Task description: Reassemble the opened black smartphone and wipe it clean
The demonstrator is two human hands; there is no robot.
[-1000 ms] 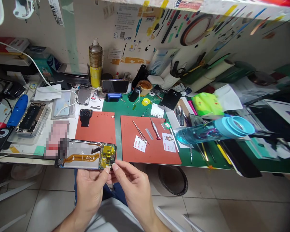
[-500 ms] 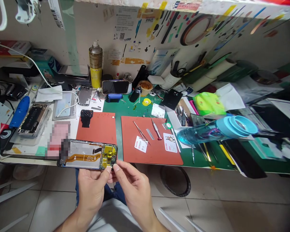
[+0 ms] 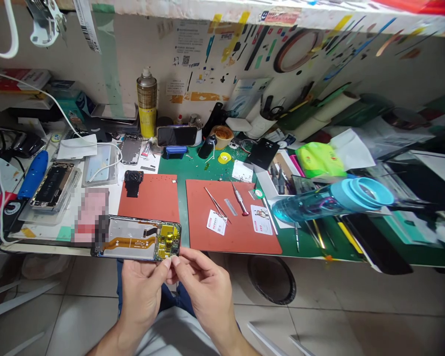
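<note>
- Left hand (image 3: pixel 143 284) was clamped on the phone (image 3: pixel 133 239), thumb on top.
- Right hand (image 3: pixel 203 282) pinched its near right corner.
- Red mat (image 3: pixel 203 240) lay beyond the right hand, rightward.
- Bottle (image 3: pixel 307 201) lay farther right.
- Phone spanned leftward from both thumbs.
- Tweezers (image 3: pixel 215 201) were on the mat.

Your two hands meet at the bench's front edge.
Your left hand (image 3: pixel 143 287) and right hand (image 3: pixel 203 282) are close together, thumbs up, fingers curled beneath; both forearms angle in from below.
</note>
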